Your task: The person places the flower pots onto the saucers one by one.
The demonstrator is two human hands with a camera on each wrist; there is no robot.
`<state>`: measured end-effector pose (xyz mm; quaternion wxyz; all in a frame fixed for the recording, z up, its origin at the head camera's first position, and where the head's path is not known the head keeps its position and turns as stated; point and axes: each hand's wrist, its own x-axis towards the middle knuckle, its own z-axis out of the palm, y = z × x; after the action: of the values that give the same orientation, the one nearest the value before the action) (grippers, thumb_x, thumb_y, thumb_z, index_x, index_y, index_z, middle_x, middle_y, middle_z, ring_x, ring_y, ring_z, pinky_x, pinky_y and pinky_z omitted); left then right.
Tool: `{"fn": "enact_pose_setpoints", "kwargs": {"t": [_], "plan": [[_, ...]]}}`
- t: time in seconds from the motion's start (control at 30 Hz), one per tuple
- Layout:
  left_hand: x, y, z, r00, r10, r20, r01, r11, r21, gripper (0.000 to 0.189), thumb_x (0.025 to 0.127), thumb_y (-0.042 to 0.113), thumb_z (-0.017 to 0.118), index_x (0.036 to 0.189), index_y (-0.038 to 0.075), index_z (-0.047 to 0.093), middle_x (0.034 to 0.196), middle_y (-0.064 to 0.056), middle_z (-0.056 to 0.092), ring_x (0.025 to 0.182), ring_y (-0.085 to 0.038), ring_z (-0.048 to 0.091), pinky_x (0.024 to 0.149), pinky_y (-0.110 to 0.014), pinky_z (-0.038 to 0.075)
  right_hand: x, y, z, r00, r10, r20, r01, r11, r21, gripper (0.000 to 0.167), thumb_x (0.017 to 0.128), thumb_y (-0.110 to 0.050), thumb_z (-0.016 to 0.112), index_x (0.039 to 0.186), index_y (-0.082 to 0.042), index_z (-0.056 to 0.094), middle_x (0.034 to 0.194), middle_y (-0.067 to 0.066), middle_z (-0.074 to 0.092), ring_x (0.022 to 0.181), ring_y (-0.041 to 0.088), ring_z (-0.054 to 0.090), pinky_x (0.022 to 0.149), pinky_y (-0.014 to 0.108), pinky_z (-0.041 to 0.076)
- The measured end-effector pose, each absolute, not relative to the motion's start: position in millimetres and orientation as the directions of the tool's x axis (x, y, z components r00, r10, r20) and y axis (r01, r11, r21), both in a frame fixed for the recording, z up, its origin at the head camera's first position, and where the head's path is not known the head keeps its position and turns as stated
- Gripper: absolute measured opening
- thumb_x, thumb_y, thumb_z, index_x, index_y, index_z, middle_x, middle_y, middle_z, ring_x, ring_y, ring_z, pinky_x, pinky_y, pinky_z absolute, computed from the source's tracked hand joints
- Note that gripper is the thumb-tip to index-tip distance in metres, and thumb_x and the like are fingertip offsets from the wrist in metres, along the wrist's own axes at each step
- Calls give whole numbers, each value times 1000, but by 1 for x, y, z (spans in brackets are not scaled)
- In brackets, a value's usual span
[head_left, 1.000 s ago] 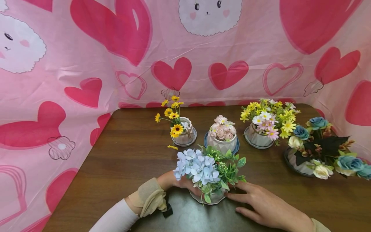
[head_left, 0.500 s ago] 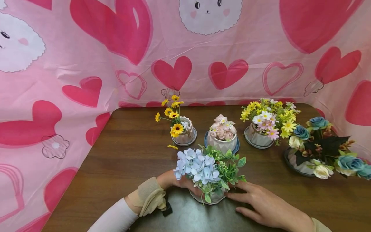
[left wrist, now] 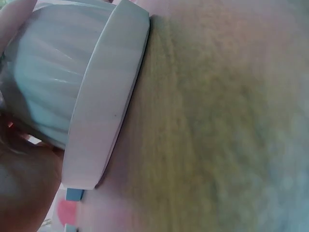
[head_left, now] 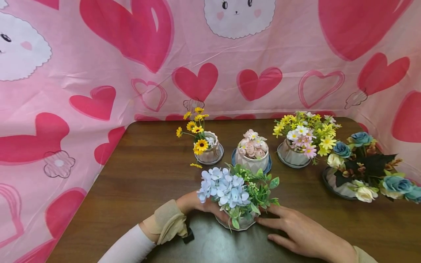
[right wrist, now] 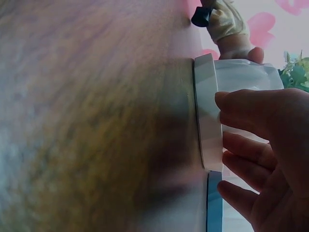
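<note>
In the head view, a pale flowerpot (head_left: 246,221) with blue hydrangea blooms (head_left: 227,188) and green leaves stands upright on a white saucer (head_left: 235,229) near the front of the table. From the left, my left hand (head_left: 210,208) holds the pot's side; its thumb lies toward the front and its other fingers are hidden by the flowers. My right hand (head_left: 297,230) is at the right side, with fairly straight, spread fingers touching the pot and saucer. The right wrist view shows those fingers (right wrist: 246,152) beside the saucer rim (right wrist: 208,116).
Behind stand a pot of yellow sunflowers (head_left: 208,155), a pot of pink roses (head_left: 252,164) on a blue saucer, and a pot of yellow and pink daisies (head_left: 292,155). Blue and white roses (head_left: 365,193) spread at the right. A pink heart-print cloth (head_left: 227,54) hangs behind the brown table (head_left: 141,168).
The left forearm has shifted very slightly left. Both hands stay at the hydrangea pot, and the pots have not visibly moved.
</note>
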<state>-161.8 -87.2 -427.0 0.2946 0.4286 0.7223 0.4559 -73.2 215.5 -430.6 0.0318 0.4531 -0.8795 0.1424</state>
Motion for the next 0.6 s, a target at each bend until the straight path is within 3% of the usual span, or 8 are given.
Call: {"fn": "enact_pose_setpoints", "kwargs": {"t": [0.13, 0.33, 0.43, 0.6], "plan": [[-163, -92, -429, -466, 885, -1, 320, 169, 932, 71, 72, 6, 87, 136, 7, 56, 137, -8, 61, 125, -2, 53, 113, -24, 37, -73, 216, -430, -589, -789, 174, -804, 551, -223, 40, 94, -41, 66, 133, -36, 60, 132, -9, 57, 113, 7, 60, 83, 32, 56], [-164, -107, -428, -511, 844, 159, 523, 159, 837, 84, 67, 18, 92, 140, 14, 50, 139, -1, 58, 129, -9, 51, 114, -31, 39, -73, 216, -429, -585, -792, 174, -807, 549, -215, 41, 93, -41, 66, 133, -36, 60, 131, -9, 57, 113, 7, 60, 83, 32, 56], [-163, -116, -428, -544, 826, 144, 536, 211, 817, 85, 69, 21, 91, 142, 17, 47, 140, 1, 56, 129, -9, 51, 113, -31, 40, -74, 215, -428, -585, -794, 167, -807, 549, -217, 41, 94, -41, 65, 134, -36, 60, 131, -9, 57, 112, 8, 60, 83, 32, 56], [-160, -132, -427, -620, 781, 73, 448, 276, 850, 79, 72, 24, 89, 141, 20, 49, 138, 3, 58, 125, -8, 53, 110, -28, 42, -74, 215, -428, -576, -797, 179, -814, 542, -207, 41, 94, -42, 66, 134, -35, 60, 131, -8, 58, 112, 7, 60, 82, 32, 57]]}}
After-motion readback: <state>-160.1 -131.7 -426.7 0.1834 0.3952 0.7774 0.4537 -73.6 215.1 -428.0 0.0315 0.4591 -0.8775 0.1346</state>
